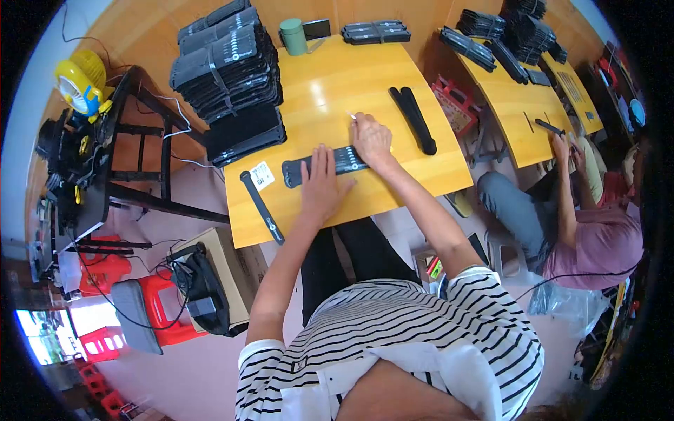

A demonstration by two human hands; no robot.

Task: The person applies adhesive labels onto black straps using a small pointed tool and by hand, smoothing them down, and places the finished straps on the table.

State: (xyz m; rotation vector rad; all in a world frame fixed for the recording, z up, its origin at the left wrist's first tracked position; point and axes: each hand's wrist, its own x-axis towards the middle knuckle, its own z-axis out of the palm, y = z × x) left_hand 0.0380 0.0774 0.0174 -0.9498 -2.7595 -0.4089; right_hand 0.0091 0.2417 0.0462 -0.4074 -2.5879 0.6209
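Note:
A flat stack of black printed straps (342, 162) lies across the table in front of me. My left hand (324, 181) rests on its left part, fingers stretched out and lying flat. My right hand (372, 142) is closed at the stack's right end, its wrist side over the straps. A small white tip (353, 116) pokes out beyond its fingers; the rest of that thing is hidden. Left of the stack are a white printed label (262, 175) and a single black strap (262, 208). Further right lie plain black straps (413, 121) in a narrow V.
Tall tied bundles of black straps (221, 67) stand at the table's (337, 84) back left. Behind are a green canister (293, 36) and another tied bundle (376, 31). A co-worker (593, 238) sits at the right table (516, 116). A yellow fan (83, 81) stands left.

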